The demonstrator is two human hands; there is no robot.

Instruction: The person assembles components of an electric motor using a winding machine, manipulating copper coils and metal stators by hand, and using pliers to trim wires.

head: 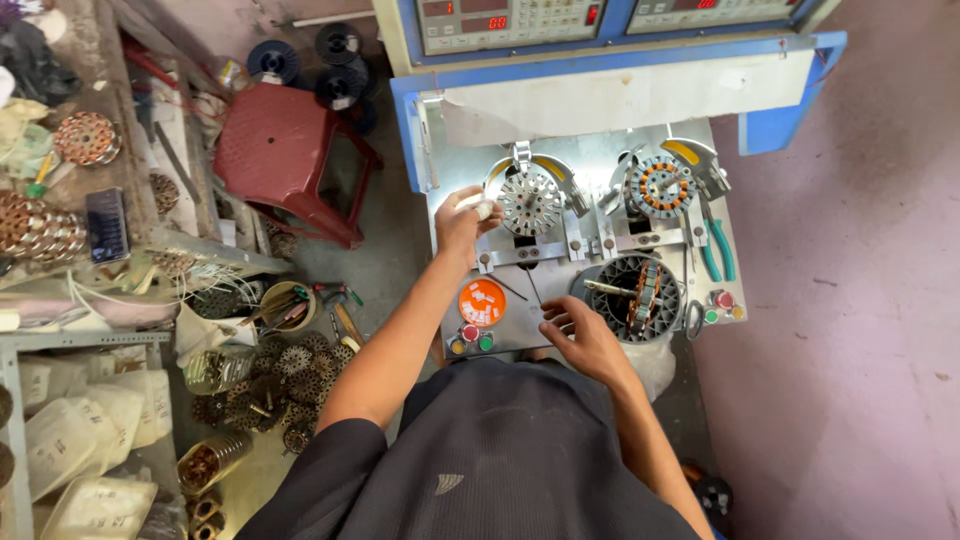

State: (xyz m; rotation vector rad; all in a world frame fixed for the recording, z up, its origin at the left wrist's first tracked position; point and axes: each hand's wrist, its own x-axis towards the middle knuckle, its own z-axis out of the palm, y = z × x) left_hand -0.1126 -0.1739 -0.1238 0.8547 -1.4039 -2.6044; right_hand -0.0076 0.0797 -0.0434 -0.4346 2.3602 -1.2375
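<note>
1. Landmark: the machine plate [590, 275], a grey metal deck in front of the person, under a blue control cabinet [600, 60].
2. Far left of the plate, a bench [90, 190] carries copper-wound cores and a dark flat block.
3. Left of the plate, on the floor, stands a red stool [285, 150], with black spools [335, 60] behind it.
4. Lower left of the plate, a heap of bare cores [290, 380] lies on the floor beside white bags [90, 440].
5. The left hand [465, 220] is at the plate's upper left edge, fingers pinched on a small white piece [482, 207], just beside the left stator [530, 203].
6. That left stator sits bare and grey in its holder on the plate's upper left half.
7. On the plate's near left part lies an orange dish [483, 301] of small white pieces, with coloured buttons [470, 338] just below it.
8. The right hand [580, 335] rests at the plate's near edge, fingers loosely spread, tips on the metal; it holds nothing that I can make out.
9. Just right of that hand, a black bin [630, 300] holds a stator on edge.
10. On the plate's upper right, the right stator [660, 187] shows copper windings.
11. At the plate's right edge lie green pliers [718, 250].
</note>
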